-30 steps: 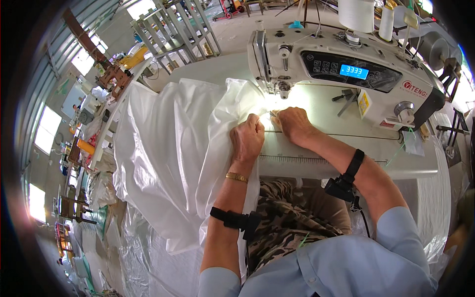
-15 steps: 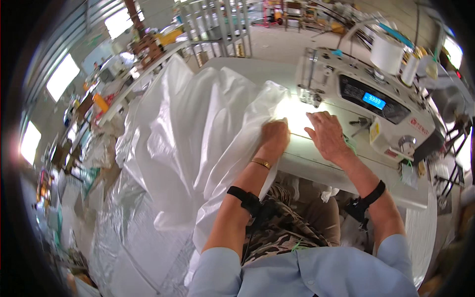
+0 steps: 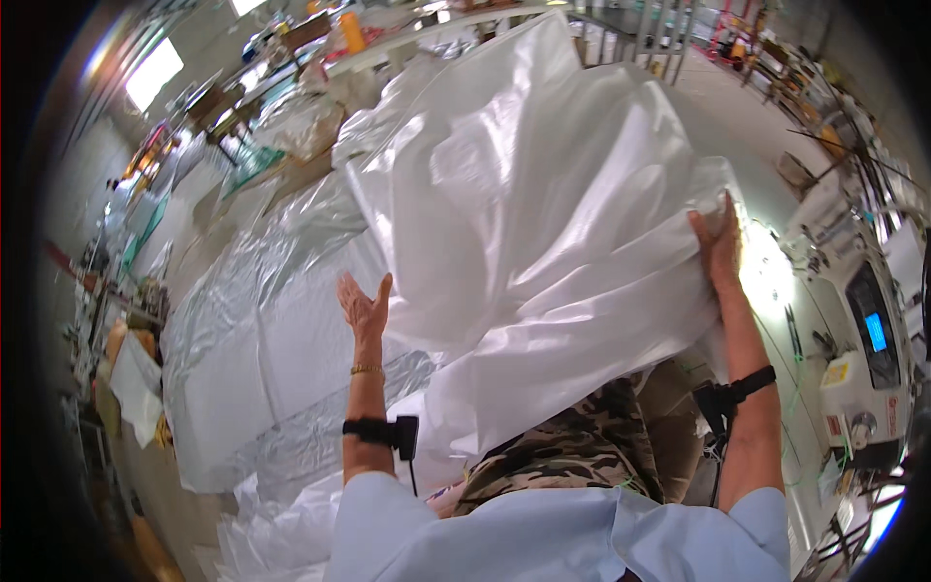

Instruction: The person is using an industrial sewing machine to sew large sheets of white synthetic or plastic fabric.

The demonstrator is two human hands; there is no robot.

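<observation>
A large translucent white plastic-like sheet [image 3: 582, 194] spreads in loose folds across the middle, draping toward my lap. My left hand [image 3: 363, 308] is raised beside its left edge, fingers spread and nothing held. On the sheet's right end lies my right hand [image 3: 720, 250], thumb and a finger stretched apart with sheet between them; its other fingers are partly hidden. Just right of that hand stands a white sewing machine [image 3: 846, 373] with a small lit display. A bright lamp glow covers its bed, and the needle area is hard to make out.
Clear crinkled plastic [image 3: 262, 359] covers a pale surface at the left. More white sheeting [image 3: 276, 529] is heaped at the lower left. A long cluttered table [image 3: 427, 34] stands at the back, with bagged material [image 3: 301, 126] nearby. Grey metal rails [image 3: 664, 34] rise behind the sheet.
The view has turned left. My left hand has let go of the sheet near the needle and moved left, opening. My right hand has come onto the sheet's right end.
</observation>
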